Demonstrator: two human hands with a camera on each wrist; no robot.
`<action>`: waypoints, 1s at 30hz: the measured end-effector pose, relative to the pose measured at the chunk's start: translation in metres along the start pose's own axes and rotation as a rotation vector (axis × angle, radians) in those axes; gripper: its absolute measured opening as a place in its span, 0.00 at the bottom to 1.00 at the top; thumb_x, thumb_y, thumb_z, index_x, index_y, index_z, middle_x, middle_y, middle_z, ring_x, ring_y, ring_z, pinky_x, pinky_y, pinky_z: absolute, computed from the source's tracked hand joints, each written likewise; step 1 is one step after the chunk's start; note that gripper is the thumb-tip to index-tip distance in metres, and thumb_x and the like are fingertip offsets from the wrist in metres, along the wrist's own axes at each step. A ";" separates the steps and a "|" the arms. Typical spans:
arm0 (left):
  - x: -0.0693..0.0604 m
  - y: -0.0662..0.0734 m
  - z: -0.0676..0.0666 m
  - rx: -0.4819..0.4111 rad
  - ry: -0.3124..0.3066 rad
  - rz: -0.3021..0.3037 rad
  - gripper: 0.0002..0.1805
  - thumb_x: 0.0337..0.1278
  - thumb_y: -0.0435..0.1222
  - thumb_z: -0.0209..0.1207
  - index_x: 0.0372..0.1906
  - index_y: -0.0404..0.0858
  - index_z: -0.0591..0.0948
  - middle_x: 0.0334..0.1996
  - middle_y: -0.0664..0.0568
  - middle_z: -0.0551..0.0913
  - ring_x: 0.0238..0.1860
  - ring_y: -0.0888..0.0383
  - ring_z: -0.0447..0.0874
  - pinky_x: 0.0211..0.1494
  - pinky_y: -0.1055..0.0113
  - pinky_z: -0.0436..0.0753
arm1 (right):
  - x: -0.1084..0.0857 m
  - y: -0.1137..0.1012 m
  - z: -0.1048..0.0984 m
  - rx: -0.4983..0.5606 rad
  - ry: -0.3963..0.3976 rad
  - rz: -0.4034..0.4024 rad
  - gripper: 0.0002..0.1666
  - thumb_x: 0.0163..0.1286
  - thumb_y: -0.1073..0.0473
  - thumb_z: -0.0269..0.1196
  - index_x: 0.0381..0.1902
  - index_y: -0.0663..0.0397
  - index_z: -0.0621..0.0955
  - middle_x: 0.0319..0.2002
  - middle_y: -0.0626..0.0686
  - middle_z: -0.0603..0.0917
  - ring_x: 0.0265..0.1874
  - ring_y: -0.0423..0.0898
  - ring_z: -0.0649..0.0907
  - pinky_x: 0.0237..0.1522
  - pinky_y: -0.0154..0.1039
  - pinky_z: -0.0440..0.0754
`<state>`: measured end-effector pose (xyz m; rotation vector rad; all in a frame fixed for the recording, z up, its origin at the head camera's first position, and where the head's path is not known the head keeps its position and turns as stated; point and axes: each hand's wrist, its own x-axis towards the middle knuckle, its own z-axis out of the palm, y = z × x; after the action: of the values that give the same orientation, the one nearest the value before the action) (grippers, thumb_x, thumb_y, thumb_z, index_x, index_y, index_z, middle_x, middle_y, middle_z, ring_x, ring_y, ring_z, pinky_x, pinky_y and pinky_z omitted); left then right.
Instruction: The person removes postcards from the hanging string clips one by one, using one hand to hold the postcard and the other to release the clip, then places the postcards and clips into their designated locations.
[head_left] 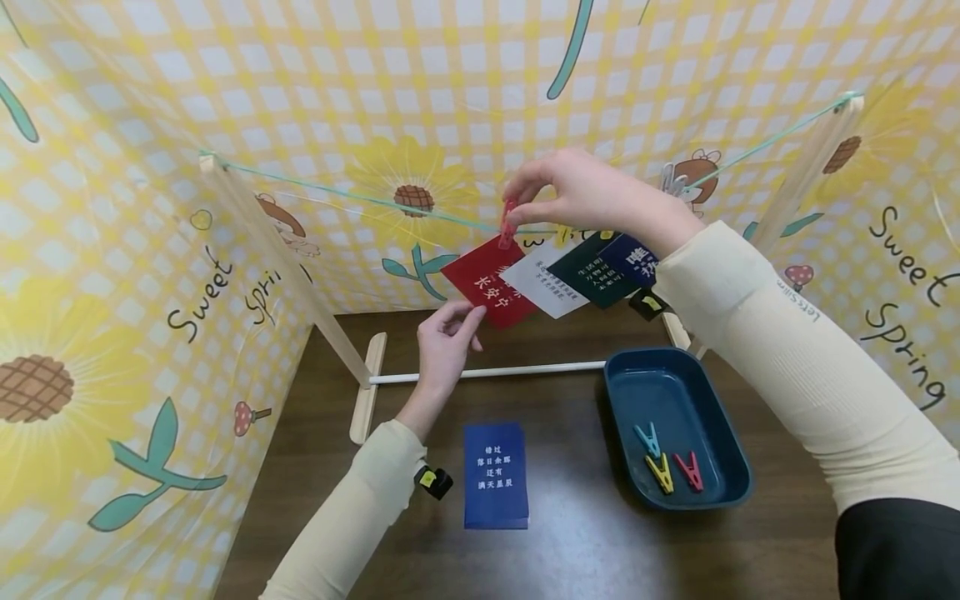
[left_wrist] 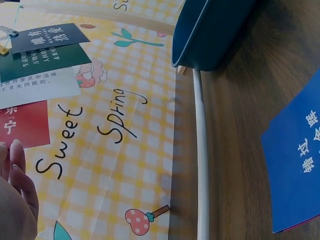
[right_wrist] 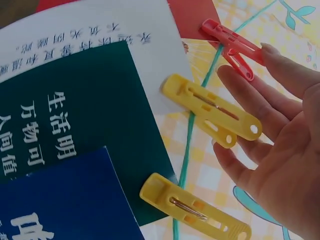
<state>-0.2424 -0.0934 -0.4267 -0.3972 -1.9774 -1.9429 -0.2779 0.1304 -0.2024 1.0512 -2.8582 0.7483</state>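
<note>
A red card (head_left: 491, 283) hangs at the green string, its top corner in a red clothespin (right_wrist: 232, 42). My right hand (head_left: 573, 192) has its thumb and fingers at the clothespin's handles. My left hand (head_left: 444, 342) pinches the red card's lower edge between thumb and fingers. Beside the red card hang a white card (head_left: 545, 283), a dark green card (head_left: 592, 275) and a dark blue card (right_wrist: 65, 200), overlapping one another. Two yellow clothespins (right_wrist: 212, 110) sit on the string near the right hand.
A blue tray (head_left: 720, 467) with a blue, a yellow and a red clothespin (head_left: 687, 472) stands at the right. A stack of blue cards (head_left: 496, 475) lies on the dark table. Wooden posts (head_left: 285, 267) hold the string, with a white rod (head_left: 525, 371) low between them.
</note>
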 end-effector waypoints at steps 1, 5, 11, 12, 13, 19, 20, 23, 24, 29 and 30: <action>0.000 0.000 0.000 0.004 0.002 0.003 0.09 0.66 0.32 0.69 0.41 0.27 0.87 0.28 0.42 0.86 0.14 0.61 0.77 0.23 0.71 0.76 | 0.000 0.000 0.000 0.001 0.001 0.002 0.18 0.75 0.53 0.67 0.57 0.58 0.85 0.50 0.57 0.90 0.61 0.52 0.81 0.66 0.53 0.75; 0.000 0.001 -0.001 0.006 0.003 0.008 0.08 0.66 0.32 0.69 0.41 0.28 0.88 0.26 0.50 0.85 0.14 0.61 0.77 0.23 0.69 0.75 | -0.001 0.002 0.001 0.019 0.003 -0.004 0.17 0.76 0.54 0.66 0.55 0.57 0.84 0.50 0.56 0.89 0.59 0.51 0.82 0.64 0.52 0.76; -0.001 0.001 -0.001 -0.010 0.010 0.005 0.08 0.65 0.30 0.68 0.41 0.26 0.87 0.28 0.53 0.85 0.13 0.60 0.74 0.22 0.72 0.74 | -0.002 0.002 0.004 -0.003 0.028 -0.024 0.15 0.76 0.53 0.66 0.52 0.58 0.84 0.50 0.56 0.88 0.56 0.51 0.81 0.61 0.52 0.76; -0.001 0.002 -0.001 -0.011 0.012 0.004 0.07 0.65 0.29 0.68 0.41 0.26 0.87 0.28 0.55 0.85 0.13 0.60 0.73 0.22 0.73 0.74 | -0.003 0.002 0.005 -0.012 0.034 -0.032 0.15 0.76 0.53 0.66 0.52 0.58 0.84 0.50 0.56 0.87 0.56 0.51 0.80 0.61 0.52 0.76; -0.001 0.002 -0.001 -0.013 0.015 -0.002 0.07 0.65 0.29 0.68 0.41 0.26 0.87 0.27 0.56 0.85 0.13 0.61 0.73 0.21 0.73 0.73 | -0.003 0.001 0.006 -0.020 0.041 -0.041 0.15 0.76 0.53 0.67 0.51 0.58 0.83 0.50 0.56 0.87 0.56 0.51 0.80 0.61 0.52 0.76; 0.001 0.004 0.000 0.006 0.025 -0.009 0.05 0.65 0.24 0.66 0.41 0.22 0.86 0.27 0.48 0.84 0.14 0.56 0.73 0.22 0.72 0.73 | -0.006 0.000 0.008 -0.042 0.100 -0.112 0.15 0.73 0.57 0.70 0.48 0.61 0.81 0.47 0.57 0.86 0.55 0.53 0.78 0.60 0.52 0.75; 0.001 0.004 0.000 0.012 0.023 -0.007 0.05 0.65 0.23 0.65 0.41 0.22 0.85 0.28 0.45 0.84 0.14 0.55 0.73 0.22 0.71 0.73 | -0.007 0.000 0.008 -0.043 0.109 -0.122 0.15 0.72 0.57 0.70 0.48 0.62 0.81 0.47 0.57 0.86 0.55 0.53 0.77 0.60 0.51 0.75; 0.001 0.004 -0.001 0.021 0.019 -0.004 0.06 0.65 0.24 0.66 0.42 0.22 0.86 0.29 0.42 0.84 0.14 0.55 0.74 0.23 0.71 0.73 | -0.007 0.001 0.008 -0.051 0.132 -0.152 0.14 0.72 0.60 0.69 0.48 0.64 0.80 0.46 0.58 0.87 0.55 0.55 0.77 0.60 0.52 0.75; 0.001 0.004 -0.001 0.021 0.017 -0.003 0.07 0.65 0.25 0.66 0.43 0.23 0.86 0.29 0.43 0.84 0.15 0.56 0.74 0.23 0.72 0.73 | -0.008 0.001 0.008 -0.057 0.141 -0.163 0.13 0.72 0.61 0.69 0.48 0.64 0.80 0.45 0.59 0.87 0.55 0.55 0.77 0.60 0.52 0.75; 0.000 0.003 -0.003 0.001 0.012 0.032 0.08 0.65 0.30 0.68 0.42 0.27 0.88 0.29 0.43 0.83 0.15 0.61 0.75 0.24 0.73 0.74 | -0.008 0.002 0.008 -0.074 0.183 -0.211 0.10 0.73 0.62 0.68 0.45 0.64 0.81 0.44 0.58 0.89 0.54 0.56 0.77 0.60 0.52 0.74; 0.000 0.003 -0.003 -0.001 0.012 0.039 0.08 0.65 0.31 0.69 0.42 0.27 0.88 0.29 0.41 0.83 0.15 0.61 0.75 0.24 0.73 0.74 | -0.008 0.003 0.008 -0.077 0.194 -0.215 0.10 0.73 0.62 0.68 0.45 0.65 0.81 0.43 0.58 0.88 0.54 0.56 0.77 0.60 0.52 0.74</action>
<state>-0.2414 -0.0965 -0.4239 -0.4206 -1.9465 -1.9183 -0.2723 0.1336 -0.2118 1.1805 -2.5411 0.6778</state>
